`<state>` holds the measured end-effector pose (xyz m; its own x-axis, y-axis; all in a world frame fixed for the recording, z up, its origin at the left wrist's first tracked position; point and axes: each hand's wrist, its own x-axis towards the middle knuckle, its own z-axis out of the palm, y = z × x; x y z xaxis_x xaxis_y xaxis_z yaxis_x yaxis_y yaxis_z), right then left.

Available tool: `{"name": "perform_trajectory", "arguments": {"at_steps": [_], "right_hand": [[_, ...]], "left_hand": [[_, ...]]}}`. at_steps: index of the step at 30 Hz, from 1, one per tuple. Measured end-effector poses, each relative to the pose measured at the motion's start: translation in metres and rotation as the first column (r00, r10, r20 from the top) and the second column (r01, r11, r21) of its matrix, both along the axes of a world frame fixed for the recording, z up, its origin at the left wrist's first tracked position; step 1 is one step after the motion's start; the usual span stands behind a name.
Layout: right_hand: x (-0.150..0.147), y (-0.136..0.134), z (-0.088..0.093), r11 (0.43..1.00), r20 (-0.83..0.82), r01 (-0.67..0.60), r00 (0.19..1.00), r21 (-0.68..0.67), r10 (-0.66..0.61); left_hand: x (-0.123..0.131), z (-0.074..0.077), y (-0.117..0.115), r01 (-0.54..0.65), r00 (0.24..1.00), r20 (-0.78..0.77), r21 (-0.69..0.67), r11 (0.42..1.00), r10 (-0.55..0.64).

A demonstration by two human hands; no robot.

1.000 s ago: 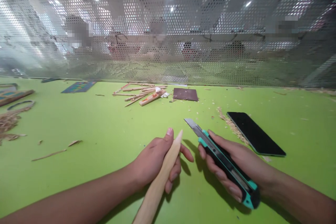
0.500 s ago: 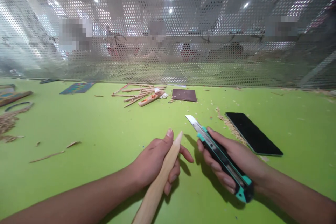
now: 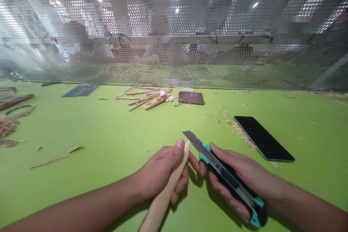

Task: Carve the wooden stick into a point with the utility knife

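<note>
My left hand is closed around a pale wooden stick, its thumb lying along the side near the narrowed tip. The stick's lower end runs out of the picture at the bottom. In my right hand is a black and teal utility knife with its blade out. The blade lies right by the stick's tip; whether the two touch I cannot tell. Fingertips of both hands come close together below the blade.
A black phone lies at the right beside a line of wood shavings. Carved sticks and a brown sandpaper sheet sit farther back. More shavings lie at the left. A perforated screen borders the green table; blurred people show behind it.
My right hand has brought the knife leftward, so its blade is now by the stick's tip. My left hand and the stick have shifted only slightly.
</note>
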<state>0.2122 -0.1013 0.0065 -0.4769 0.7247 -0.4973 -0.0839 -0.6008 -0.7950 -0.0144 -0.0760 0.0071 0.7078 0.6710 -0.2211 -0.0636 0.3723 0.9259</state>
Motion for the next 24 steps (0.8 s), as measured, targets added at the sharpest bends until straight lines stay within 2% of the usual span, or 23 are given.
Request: {"name": "perform_trajectory", "arguments": {"at_steps": [4,6,12,17,24], "right_hand": [[0.003,0.006,-0.005,0.964,0.051,0.142,0.986,0.226,-0.157],[0.004,0.009,-0.005,0.943,0.053,0.183,0.977,0.278,-0.206],[0.007,0.013,-0.003,0.943,0.075,0.202,0.971,0.265,-0.229],[0.007,0.013,-0.005,0.939,0.076,0.201,0.970,0.280,-0.230],[0.006,0.010,-0.005,0.920,0.109,0.158,0.972,0.358,-0.209]], "left_hand": [[-0.001,0.001,0.001,0.009,1.000,-0.007,-0.001,1.000,-0.009],[-0.002,0.001,0.002,0.013,1.000,-0.025,-0.005,1.000,-0.014],[-0.003,0.004,0.002,-0.019,0.999,-0.045,-0.104,0.994,0.014],[-0.001,0.004,0.002,-0.016,0.999,-0.038,-0.127,0.992,0.011],[-0.003,0.001,0.002,0.005,0.998,0.062,-0.061,0.998,-0.001]]}}
